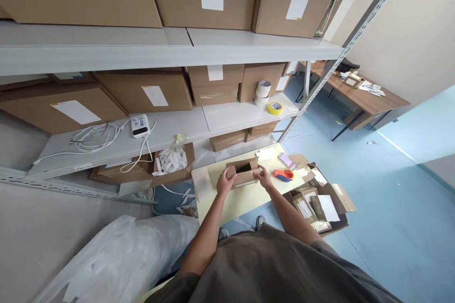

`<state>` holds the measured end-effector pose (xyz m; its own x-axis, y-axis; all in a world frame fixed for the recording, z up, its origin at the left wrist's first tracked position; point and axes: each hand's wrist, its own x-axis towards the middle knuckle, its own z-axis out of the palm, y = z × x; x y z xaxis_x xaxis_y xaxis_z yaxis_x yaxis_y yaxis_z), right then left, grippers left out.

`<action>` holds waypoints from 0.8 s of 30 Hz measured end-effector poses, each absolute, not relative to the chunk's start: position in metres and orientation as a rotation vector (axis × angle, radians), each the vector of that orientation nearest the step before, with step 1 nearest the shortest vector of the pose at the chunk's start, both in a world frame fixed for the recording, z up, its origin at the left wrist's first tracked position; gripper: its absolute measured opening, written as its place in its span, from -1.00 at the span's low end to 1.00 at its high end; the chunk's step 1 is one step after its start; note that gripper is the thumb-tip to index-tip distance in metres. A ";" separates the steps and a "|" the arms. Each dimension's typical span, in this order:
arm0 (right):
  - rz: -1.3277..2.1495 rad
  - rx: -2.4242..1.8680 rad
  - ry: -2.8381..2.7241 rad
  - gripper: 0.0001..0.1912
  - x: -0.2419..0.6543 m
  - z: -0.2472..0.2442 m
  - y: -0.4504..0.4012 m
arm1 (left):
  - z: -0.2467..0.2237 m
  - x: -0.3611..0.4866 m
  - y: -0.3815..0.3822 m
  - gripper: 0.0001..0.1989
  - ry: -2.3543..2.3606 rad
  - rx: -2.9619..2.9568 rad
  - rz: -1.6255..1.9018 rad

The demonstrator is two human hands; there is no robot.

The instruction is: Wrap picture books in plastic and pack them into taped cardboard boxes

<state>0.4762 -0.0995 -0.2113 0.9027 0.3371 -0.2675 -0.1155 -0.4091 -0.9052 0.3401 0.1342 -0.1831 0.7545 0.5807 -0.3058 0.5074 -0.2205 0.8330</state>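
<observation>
A small brown cardboard box [245, 178] with an open top is between my two hands, over a pale yellow table [227, 206]. My left hand [225, 182] grips its left end, fingers wrapped round the edge. At the right end, my right hand [263, 177] pinches the box wall. The inside of the box looks dark, and I cannot make out any contents. Just right of my right hand lies an orange and blue tape dispenser [283, 175]. White paper [265, 154] rests behind the box.
Metal shelving [170, 128] with large cartons rises in front. Tape rolls [275, 108] sit on its middle shelf, near a white device with cables [140, 126]. A large carton of small boxes [346, 220] stands right of the table; a translucent bag [121, 260] bulges at the left.
</observation>
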 end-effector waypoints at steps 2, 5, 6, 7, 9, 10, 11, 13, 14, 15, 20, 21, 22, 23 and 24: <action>0.483 -2.056 -0.097 0.01 0.474 -0.213 -0.094 | -0.178 0.344 0.129 -0.09 0.931 1.950 0.168; 0.431 -2.188 -0.155 0.05 0.474 -0.206 -0.089 | -0.171 0.351 0.129 -0.04 0.883 2.054 0.254; 0.411 -2.219 -0.210 0.05 0.474 -0.202 -0.087 | -0.169 0.352 0.131 -0.08 0.820 2.082 0.268; 0.395 -2.246 -0.266 0.04 0.475 -0.198 -0.086 | -0.168 0.353 0.134 -0.16 0.758 2.102 0.276; 0.386 -2.289 -0.347 -0.01 0.475 -0.192 -0.085 | -0.167 0.354 0.139 -0.36 0.679 2.128 0.268; 0.402 -2.306 -0.372 -0.06 0.476 -0.190 -0.085 | -0.168 0.353 0.141 -0.47 0.664 2.137 0.249; 0.428 -2.320 -0.385 -0.13 0.476 -0.189 -0.086 | -0.169 0.352 0.141 -0.58 0.659 2.142 0.225; 0.476 -2.336 -0.390 -0.26 0.477 -0.191 -0.087 | -0.173 0.349 0.138 -0.74 0.674 2.125 0.185; 0.493 -2.332 -0.386 -0.30 0.477 -0.192 -0.087 | -0.175 0.349 0.136 -0.78 0.694 2.099 0.183; 0.507 -2.318 -0.380 -0.31 0.478 -0.194 -0.088 | -0.176 0.349 0.132 -0.79 0.717 2.064 0.192; 0.622 -2.196 -0.354 -0.15 0.476 -0.204 -0.097 | -0.181 0.349 0.116 -0.71 0.850 1.953 0.196; 0.628 -2.181 -0.346 -0.13 0.473 -0.207 -0.102 | -0.182 0.347 0.112 -0.71 0.865 1.960 0.181; 0.620 -2.166 -0.335 -0.12 0.469 -0.210 -0.106 | -0.184 0.345 0.109 -0.71 0.870 1.969 0.160; 0.603 -2.150 -0.325 -0.13 0.465 -0.213 -0.112 | -0.186 0.342 0.106 -0.71 0.865 1.974 0.136; 0.580 -2.130 -0.313 -0.13 0.461 -0.216 -0.117 | -0.188 0.340 0.103 -0.71 0.854 1.974 0.114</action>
